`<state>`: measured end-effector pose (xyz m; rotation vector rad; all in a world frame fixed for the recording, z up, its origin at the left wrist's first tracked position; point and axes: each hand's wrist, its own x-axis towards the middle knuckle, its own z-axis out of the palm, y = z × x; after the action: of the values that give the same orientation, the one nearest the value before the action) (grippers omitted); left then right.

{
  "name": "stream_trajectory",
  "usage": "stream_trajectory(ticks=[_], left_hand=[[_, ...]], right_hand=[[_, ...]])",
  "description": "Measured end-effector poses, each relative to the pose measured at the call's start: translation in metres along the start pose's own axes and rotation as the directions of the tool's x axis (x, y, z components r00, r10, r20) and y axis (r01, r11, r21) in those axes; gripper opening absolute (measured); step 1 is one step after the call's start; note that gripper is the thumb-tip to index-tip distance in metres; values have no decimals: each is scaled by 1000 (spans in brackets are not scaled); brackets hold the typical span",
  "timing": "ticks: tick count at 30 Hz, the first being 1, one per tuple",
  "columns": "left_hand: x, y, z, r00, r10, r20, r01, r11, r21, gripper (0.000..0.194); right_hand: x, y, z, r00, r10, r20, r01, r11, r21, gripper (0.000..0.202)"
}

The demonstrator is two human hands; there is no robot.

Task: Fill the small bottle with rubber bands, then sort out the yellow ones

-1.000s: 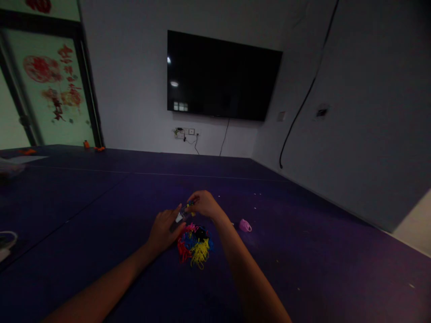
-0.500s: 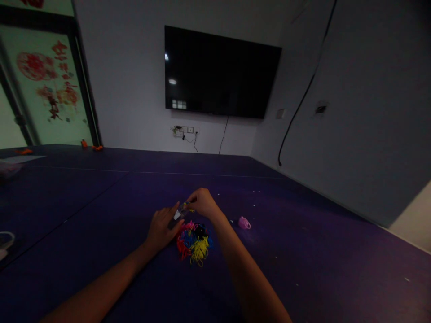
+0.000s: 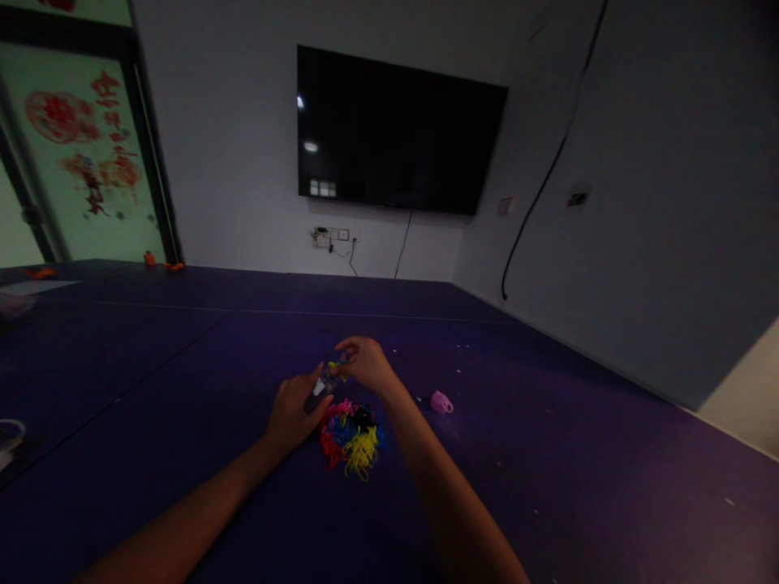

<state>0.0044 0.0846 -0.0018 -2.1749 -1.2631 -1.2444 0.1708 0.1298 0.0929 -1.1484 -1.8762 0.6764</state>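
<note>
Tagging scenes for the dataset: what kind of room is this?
Probably a meeting or activity room: a large wall-mounted TV, a wide dark blue table, and red paper-cut decorations on a glass door.

Bare purple floor [image 3: 182, 389] lies open at nine and twelve o'clock of the hands; the band pile [image 3: 350, 434] blocks six, the pink lid [image 3: 441, 401] sits at three.

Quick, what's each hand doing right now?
Left hand: closed on a small clear container.
Right hand: pinching a thin yellow band at it.
</note>
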Motion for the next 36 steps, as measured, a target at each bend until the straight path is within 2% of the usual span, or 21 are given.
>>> stream_trajectory(ticks=[5, 12, 23, 29, 36], left_hand=[[0, 0, 1, 1000, -7, -4, 7, 1000, -22, 49], [1, -1, 1, 1000, -29, 8, 29, 999, -31, 49], [1, -4, 4, 998, -56, -33, 54, 997, -46, 48], [0, -3, 3, 997, -56, -45, 54, 997, -56, 49], [0, -1, 2, 997, -70, -33, 66, 993, -93, 49]], right_hand=[[-1, 0, 3, 998, -58, 0, 58, 998, 27, 16], [-2, -2, 3, 995, -82, 54, 78, 995, 62, 10], [0, -8, -3, 985, -28, 170, -12, 973, 231, 19], [-1, -13, -5, 986, 0, 170, -41, 971, 234, 30], [-2, -14, -5, 986, 64, 156, -112, 941, 320, 30]])
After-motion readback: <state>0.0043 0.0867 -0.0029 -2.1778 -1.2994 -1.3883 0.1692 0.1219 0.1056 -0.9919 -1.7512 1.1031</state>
